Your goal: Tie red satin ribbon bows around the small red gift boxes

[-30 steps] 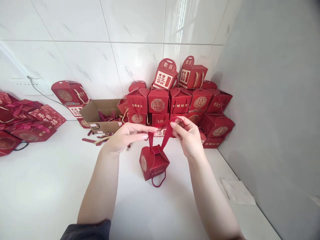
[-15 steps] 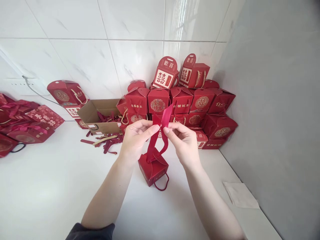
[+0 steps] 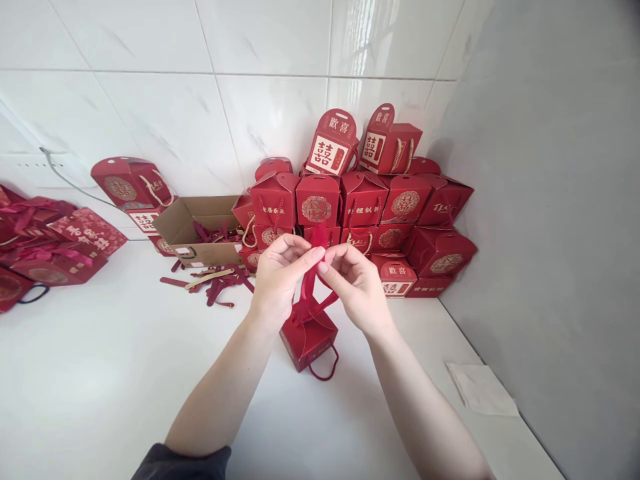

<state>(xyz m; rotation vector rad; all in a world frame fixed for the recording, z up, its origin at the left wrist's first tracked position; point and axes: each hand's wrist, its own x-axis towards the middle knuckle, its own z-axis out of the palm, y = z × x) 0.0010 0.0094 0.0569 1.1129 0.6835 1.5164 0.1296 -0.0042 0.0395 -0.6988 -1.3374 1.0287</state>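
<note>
Left hand [image 3: 278,279], right hand [image 3: 358,285] pinch ribbon [image 3: 308,285]; box [image 3: 309,340] below

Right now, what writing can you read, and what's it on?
"歡喜": top left box, top right box and a white-labelled bottom box of the stack.
"囍": white labels on both top boxes.
"居乐业", first character unclear: stack's left box.
Too small or blurred: lettering on the front box, far-left pile, rest of the stack; round emblems.

- Your ribbon [image 3: 307,287] shows smooth, satiny cloth!
- Your box [image 3: 311,339]: smooth card, soft sheen.
- Glossy wall tiles [image 3: 273,107] facing you.
- Matt cardboard carton [image 3: 215,254].
- Smooth tabletop [image 3: 100,373].
</note>
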